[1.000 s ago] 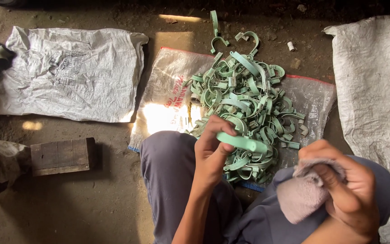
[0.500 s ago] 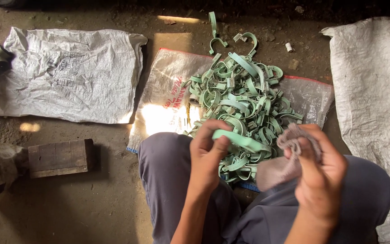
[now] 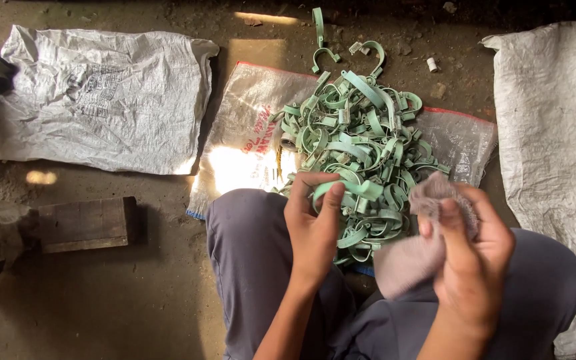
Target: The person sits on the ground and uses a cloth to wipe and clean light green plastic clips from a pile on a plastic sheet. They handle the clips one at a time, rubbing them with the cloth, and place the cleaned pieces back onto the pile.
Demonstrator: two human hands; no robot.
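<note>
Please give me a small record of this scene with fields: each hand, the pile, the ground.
left hand: holds one green clip over the pile
right hand: holds a grey cloth, close to the clip
pile: many green clips, heaped on a clear sack
ground: white sacks left and right, a wooden block at left

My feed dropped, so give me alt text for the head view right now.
A seated person's left hand holds a green clip while the right hand grips a grey cloth beside it, above a pile of green clips on a sack. More sacks lie at left and right, and a wooden block sits on the dirt floor.
</note>
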